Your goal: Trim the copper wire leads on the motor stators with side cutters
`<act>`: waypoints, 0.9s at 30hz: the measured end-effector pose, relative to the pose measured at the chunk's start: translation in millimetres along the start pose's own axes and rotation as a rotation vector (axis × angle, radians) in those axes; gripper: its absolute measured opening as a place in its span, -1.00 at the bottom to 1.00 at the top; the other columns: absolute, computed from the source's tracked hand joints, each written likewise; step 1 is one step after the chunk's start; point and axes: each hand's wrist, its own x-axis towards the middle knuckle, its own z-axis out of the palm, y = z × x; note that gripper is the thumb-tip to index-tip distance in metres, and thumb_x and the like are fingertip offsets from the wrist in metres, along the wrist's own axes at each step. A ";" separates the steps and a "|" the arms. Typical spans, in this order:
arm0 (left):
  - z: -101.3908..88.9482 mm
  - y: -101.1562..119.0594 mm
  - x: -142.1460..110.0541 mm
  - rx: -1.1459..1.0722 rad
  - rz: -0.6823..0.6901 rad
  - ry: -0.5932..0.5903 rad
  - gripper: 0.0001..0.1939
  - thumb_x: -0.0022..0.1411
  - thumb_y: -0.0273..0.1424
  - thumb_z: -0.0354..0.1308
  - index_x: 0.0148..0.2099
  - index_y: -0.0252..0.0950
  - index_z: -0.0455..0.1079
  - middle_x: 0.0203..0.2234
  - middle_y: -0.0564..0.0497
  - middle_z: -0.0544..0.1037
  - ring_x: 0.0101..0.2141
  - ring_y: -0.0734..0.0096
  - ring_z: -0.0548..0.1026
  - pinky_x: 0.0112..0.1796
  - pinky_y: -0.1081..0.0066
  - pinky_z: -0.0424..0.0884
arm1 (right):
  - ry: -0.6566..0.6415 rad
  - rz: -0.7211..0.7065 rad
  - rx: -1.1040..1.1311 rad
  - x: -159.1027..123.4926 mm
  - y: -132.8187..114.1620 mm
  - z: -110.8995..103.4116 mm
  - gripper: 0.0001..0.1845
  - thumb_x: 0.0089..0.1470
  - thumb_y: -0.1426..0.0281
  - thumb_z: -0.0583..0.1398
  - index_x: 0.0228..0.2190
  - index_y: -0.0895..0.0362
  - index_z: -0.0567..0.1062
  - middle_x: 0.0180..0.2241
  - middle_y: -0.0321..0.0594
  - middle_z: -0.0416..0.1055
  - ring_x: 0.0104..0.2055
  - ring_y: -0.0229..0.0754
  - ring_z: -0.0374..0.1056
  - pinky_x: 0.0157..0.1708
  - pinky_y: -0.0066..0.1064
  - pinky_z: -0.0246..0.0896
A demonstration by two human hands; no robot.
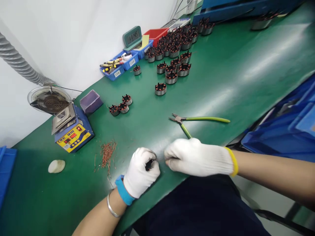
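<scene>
My left hand [139, 173], in a white glove with a blue wrist band, is closed around a small motor stator [148, 165]; only its dark top shows between the fingers. Just to the right, my right hand [189, 156], white-gloved with a yellow cuff, has its fingers pinched together. Whatever may be between those fingertips is hidden. Green-handled cutting pliers [206, 119] lie open on the table beyond my right hand, one handle reaching toward it. Left of my left hand lies a loose pile of copper wire pieces [107, 154].
Several stators [171, 77] stand in groups across the green table [216, 82]. A blue soldering pot [73, 134] sits at left beside a purple box [91, 101] and an extraction hose [18, 60]. Blue tool trays [115, 72] and a clock [132, 36] line the wall. Blue bins [278, 134] are at right.
</scene>
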 end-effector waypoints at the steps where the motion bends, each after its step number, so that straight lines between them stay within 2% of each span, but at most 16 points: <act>1: -0.3 0.6 0.2 -0.005 0.008 0.002 -0.79 0.01 -0.65 0.02 -0.35 -0.24 0.26 -0.41 0.02 0.44 -0.36 0.38 0.40 -0.30 0.35 0.35 | -0.012 -0.029 0.009 -4.1 0.0 -1.5 -0.77 0.01 0.35 0.07 -0.47 0.05 0.52 -0.47 -0.29 0.47 -0.44 -0.20 0.36 -0.53 -0.44 -0.07; 3: -0.9 2.1 0.8 -0.007 0.011 0.010 -0.80 0.03 -0.65 0.02 -0.36 -0.24 0.25 -0.42 0.02 0.43 -0.37 0.39 0.39 -0.31 0.36 0.34 | 0.039 -0.035 0.047 -8.8 1.6 -10.2 -0.74 0.05 0.30 0.07 -0.35 0.03 0.55 -0.38 -0.27 0.51 -0.38 -0.18 0.40 -0.48 -0.44 0.04; 5: -1.8 3.8 1.6 -0.008 0.004 0.007 -0.81 0.04 -0.65 0.02 -0.36 -0.24 0.24 -0.43 0.02 0.43 -0.38 0.40 0.38 -0.32 0.36 0.34 | 0.129 0.023 0.124 -7.0 4.5 -22.9 -0.63 0.08 0.18 0.08 -0.15 0.04 0.53 -0.27 -0.23 0.54 -0.32 -0.16 0.44 -0.41 -0.43 0.15; 6: -2.3 4.6 1.9 -0.006 0.000 0.005 -0.81 0.05 -0.65 0.01 -0.36 -0.24 0.24 -0.43 0.02 0.43 -0.38 0.40 0.38 -0.32 0.37 0.33 | 0.122 0.048 0.176 -3.6 5.7 -28.3 -0.57 0.07 0.13 0.10 -0.09 0.05 0.51 -0.26 -0.22 0.54 -0.31 -0.16 0.45 -0.39 -0.44 0.19; 8: -3.3 5.5 2.1 -0.005 -0.014 -0.012 -0.83 0.08 -0.63 0.02 -0.37 -0.24 0.23 -0.43 0.02 0.43 -0.39 0.40 0.37 -0.33 0.37 0.32 | -0.052 0.052 0.299 6.9 5.9 -32.9 -0.55 -0.01 0.08 0.18 -0.14 0.05 0.55 -0.32 -0.23 0.56 -0.35 -0.16 0.46 -0.41 -0.46 0.24; 10: -3.9 5.2 1.9 -0.002 -0.039 -0.035 -0.87 0.10 -0.59 0.05 -0.37 -0.24 0.23 -0.43 0.02 0.42 -0.39 0.39 0.37 -0.34 0.36 0.31 | -0.276 0.051 0.446 19.8 3.2 -27.5 -0.67 -0.08 0.13 0.25 -0.35 0.10 0.58 -0.46 -0.24 0.54 -0.43 -0.18 0.46 -0.45 -0.48 0.28; 12: -3.7 4.3 1.3 0.003 -0.061 -0.053 -0.88 0.10 -0.56 0.07 -0.37 -0.24 0.23 -0.42 0.01 0.41 -0.38 0.38 0.36 -0.34 0.36 0.31 | -0.370 0.096 0.622 31.7 -0.4 -15.4 -0.75 -0.11 0.21 0.27 -0.49 0.16 0.54 -0.58 -0.24 0.49 -0.52 -0.21 0.44 -0.47 -0.46 0.35; 15: -3.4 4.3 0.5 0.016 -0.091 -0.058 -0.88 0.08 -0.56 0.06 -0.35 -0.24 0.22 -0.37 -0.01 0.40 -0.35 0.36 0.38 -0.31 0.33 0.33 | -0.365 0.160 0.795 41.5 -3.0 1.2 -0.79 -0.11 0.28 0.26 -0.57 0.19 0.50 -0.67 -0.26 0.44 -0.59 -0.24 0.40 -0.50 -0.45 0.39; 18: -6.0 8.7 -0.4 0.015 -0.150 -0.058 -0.83 0.04 -0.57 0.07 -0.31 -0.24 0.21 -0.25 -0.06 0.39 -0.24 0.30 0.41 -0.21 0.27 0.38 | -0.337 0.149 0.830 40.5 -2.4 6.4 -0.83 -0.10 0.32 0.23 -0.56 0.19 0.51 -0.69 -0.26 0.43 -0.62 -0.25 0.39 -0.54 -0.46 0.38; 20: -9.3 12.0 -1.9 -0.016 -0.177 -0.082 -0.69 -0.05 -0.57 0.10 -0.20 -0.25 0.22 -0.12 -0.14 0.36 -0.09 0.19 0.40 -0.07 0.16 0.37 | -0.304 0.118 0.817 36.4 -2.5 5.8 -0.86 -0.11 0.36 0.20 -0.56 0.17 0.50 -0.68 -0.26 0.43 -0.61 -0.24 0.40 -0.54 -0.47 0.36; 22: -12.5 12.3 -4.4 -0.080 -0.163 -0.134 -0.41 -0.12 -0.53 0.13 0.03 -0.30 0.16 0.05 -0.25 0.26 0.04 0.07 0.34 0.05 0.05 0.31 | -0.267 0.080 0.794 31.2 -3.7 5.5 -0.88 -0.12 0.39 0.17 -0.59 0.15 0.48 -0.66 -0.26 0.44 -0.60 -0.24 0.40 -0.53 -0.46 0.35; 24: -15.3 7.6 -6.6 -0.161 -0.142 -0.179 -0.20 -0.06 -0.42 0.16 0.24 -0.35 -0.04 0.19 -0.34 0.12 0.09 0.01 0.31 0.09 0.00 0.28 | -0.211 0.046 0.755 25.2 -5.8 6.7 -0.87 -0.11 0.39 0.15 -0.60 0.14 0.46 -0.63 -0.27 0.46 -0.58 -0.24 0.40 -0.51 -0.46 0.34; 25: -17.0 3.8 -7.0 -0.204 -0.140 -0.155 -0.18 0.03 -0.32 0.15 0.28 -0.35 -0.11 0.22 -0.36 0.07 0.09 0.02 0.31 0.09 0.01 0.29 | -0.176 0.029 0.726 21.8 -6.9 7.8 -0.86 -0.10 0.38 0.14 -0.59 0.14 0.45 -0.62 -0.27 0.46 -0.57 -0.24 0.41 -0.50 -0.47 0.32; 27: -23.0 -4.2 -5.7 -0.292 -0.154 0.000 -0.24 0.18 -0.03 0.04 0.27 -0.32 -0.08 0.22 -0.34 0.08 0.05 0.06 0.36 0.03 0.09 0.38 | -0.094 0.000 0.658 14.2 -8.5 10.7 -0.84 -0.06 0.36 0.13 -0.57 0.13 0.45 -0.60 -0.28 0.47 -0.54 -0.24 0.40 -0.50 -0.48 0.27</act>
